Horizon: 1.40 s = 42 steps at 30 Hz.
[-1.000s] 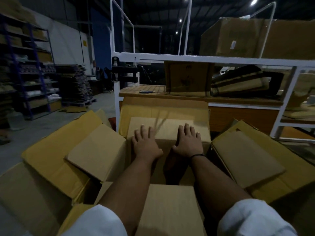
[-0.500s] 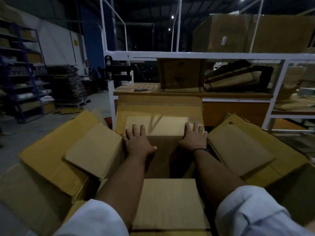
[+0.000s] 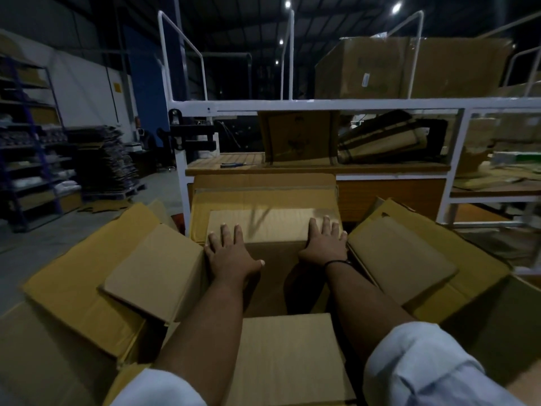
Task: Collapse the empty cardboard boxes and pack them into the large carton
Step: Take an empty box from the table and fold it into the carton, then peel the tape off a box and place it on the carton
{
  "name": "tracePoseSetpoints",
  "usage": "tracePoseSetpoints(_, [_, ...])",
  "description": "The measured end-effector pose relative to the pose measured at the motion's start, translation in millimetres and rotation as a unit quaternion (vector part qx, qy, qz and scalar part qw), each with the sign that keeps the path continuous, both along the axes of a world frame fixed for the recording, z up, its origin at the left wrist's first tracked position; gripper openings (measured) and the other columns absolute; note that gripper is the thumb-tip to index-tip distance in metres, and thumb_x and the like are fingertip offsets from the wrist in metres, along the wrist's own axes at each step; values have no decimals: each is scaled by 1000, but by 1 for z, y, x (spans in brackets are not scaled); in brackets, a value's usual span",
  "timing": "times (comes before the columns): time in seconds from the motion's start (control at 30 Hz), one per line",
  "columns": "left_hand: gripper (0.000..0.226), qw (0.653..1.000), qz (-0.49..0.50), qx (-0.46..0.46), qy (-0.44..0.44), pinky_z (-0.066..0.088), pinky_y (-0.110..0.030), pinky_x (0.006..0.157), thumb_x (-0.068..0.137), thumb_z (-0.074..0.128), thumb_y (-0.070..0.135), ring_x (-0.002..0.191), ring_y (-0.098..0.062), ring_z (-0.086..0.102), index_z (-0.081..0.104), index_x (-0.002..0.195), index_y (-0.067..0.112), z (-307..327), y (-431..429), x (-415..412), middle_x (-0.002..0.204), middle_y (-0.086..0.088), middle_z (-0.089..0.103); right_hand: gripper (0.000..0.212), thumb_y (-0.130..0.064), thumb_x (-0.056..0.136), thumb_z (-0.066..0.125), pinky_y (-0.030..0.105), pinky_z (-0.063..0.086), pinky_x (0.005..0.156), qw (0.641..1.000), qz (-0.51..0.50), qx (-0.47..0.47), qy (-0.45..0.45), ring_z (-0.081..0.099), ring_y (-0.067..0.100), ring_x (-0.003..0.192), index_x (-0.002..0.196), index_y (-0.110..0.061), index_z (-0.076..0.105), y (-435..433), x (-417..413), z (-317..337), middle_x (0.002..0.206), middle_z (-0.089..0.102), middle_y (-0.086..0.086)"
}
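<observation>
A large open carton fills the lower view, with its left flap (image 3: 87, 276), right flap (image 3: 433, 273), near flap (image 3: 289, 356) and far flap (image 3: 263, 200) spread outward. Inside it lies flattened cardboard (image 3: 263, 224). My left hand (image 3: 231, 253) rests palm down on the left part of that cardboard, fingers spread. My right hand (image 3: 325, 244) lies flat on its right part, close to the carton's right wall. Neither hand grips anything. A dark band circles my right wrist.
A white metal rack (image 3: 322, 104) with a wooden shelf (image 3: 234, 168) stands just behind the carton, holding a box (image 3: 298, 136) and flat bundles. A big carton (image 3: 409, 68) sits on top. Blue shelving (image 3: 29, 142) and stacked cardboard (image 3: 102, 159) stand at the left.
My two hands have slid apart across the flattened cardboard, the left one leftward and the right one toward the carton's right wall.
</observation>
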<state>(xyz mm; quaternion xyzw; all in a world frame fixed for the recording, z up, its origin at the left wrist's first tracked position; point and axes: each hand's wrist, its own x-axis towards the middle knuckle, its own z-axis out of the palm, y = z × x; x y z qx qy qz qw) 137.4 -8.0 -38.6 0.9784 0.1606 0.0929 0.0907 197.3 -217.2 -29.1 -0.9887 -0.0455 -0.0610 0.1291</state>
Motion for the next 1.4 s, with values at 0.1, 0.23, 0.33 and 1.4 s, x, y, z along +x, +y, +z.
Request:
tracePoseSetpoints(0.1, [117,1000,-1,17,-5,4,-56,126,85,64,71,155,-43,-10,-9,163,25,0,2,-1,171,-11,-16,98,-49,88,60,57,0,125,1000,1,7,7,-9,37,156,163,-29,1,-1,-1,2,170,-12,11])
tracePoseSetpoints(0.23, [116,1000,-11,10,2,6,-55,126,84,61,75,155,-44,-6,-6,164,25,4,5,-4,171,-12,-12,94,-52,85,61,55,9,125,999,35,-10,35,2,36,156,161,-28,13,-9,-9,13,171,0,9])
tracePoseSetpoints(0.33, [112,1000,-10,19,6,6,-57,126,85,59,76,155,-45,-2,-1,165,24,10,0,-12,172,-12,-8,78,-51,85,64,56,17,123,995,70,-48,47,16,37,150,152,-25,34,-29,-24,23,163,23,11])
tracePoseSetpoints(1.4, [61,888,-377,219,-146,47,-49,97,93,62,57,122,-32,59,52,141,23,163,-411,-49,134,-9,63,53,-46,89,66,50,45,104,979,-171,-70,-88,41,38,131,135,-21,56,-425,-151,86,141,48,16])
